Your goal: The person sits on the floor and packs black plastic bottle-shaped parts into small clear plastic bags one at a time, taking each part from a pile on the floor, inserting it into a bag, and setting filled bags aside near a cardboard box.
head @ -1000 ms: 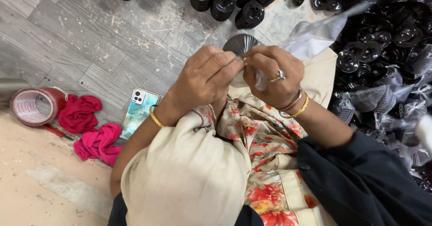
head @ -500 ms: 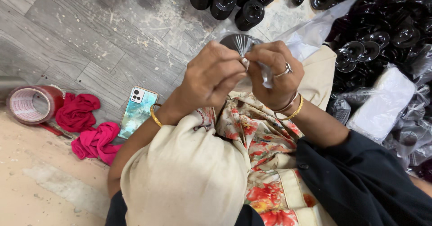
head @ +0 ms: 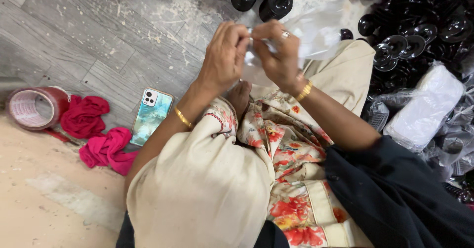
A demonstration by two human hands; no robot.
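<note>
clear plastic bag sits pinched between our left hand and right hand, both closed on it above our knees, black lids nearby.

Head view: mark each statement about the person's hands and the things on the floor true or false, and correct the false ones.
1. Both hands, left hand and right hand, grip a clear plastic bag. True.
2. A phone lies screen up. False: its back, with camera lenses, faces up.
3. A roll of red tape lies beside pink cloths. True.
4. The right hand is bare of jewellery. False: it wears a ring, and a gold bangle on the wrist.
5. The black round parts are white. False: glossy black.
</note>
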